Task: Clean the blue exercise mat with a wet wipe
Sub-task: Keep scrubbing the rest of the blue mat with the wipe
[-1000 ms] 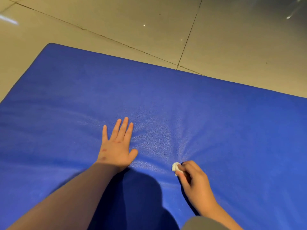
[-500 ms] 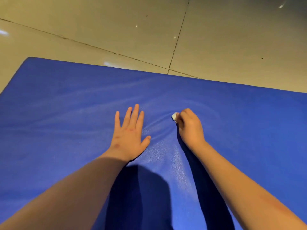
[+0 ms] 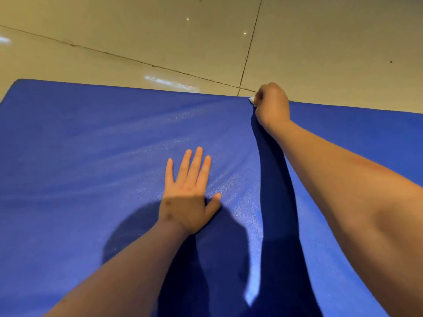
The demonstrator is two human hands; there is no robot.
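Observation:
The blue exercise mat (image 3: 91,156) fills most of the view and lies flat on the floor. My left hand (image 3: 187,193) presses flat on the mat's middle, fingers straight and spread. My right hand (image 3: 271,106) reaches to the mat's far edge with its arm stretched out, fingers curled round a small white wet wipe (image 3: 251,100). Only a corner of the wipe shows at the fingers' left side. A shiny streak runs along the mat from near me toward the right hand.
Glossy beige floor tiles (image 3: 160,37) with dark grout lines lie beyond the mat's far edge. The mat's far left corner (image 3: 17,82) is in view. Shadows of my head and arms fall on the near part of the mat.
My right hand has slid the wipe away from me, from the mat's near middle to its far edge. The left hand stays pressed flat on the mat. My view has leaned forward.

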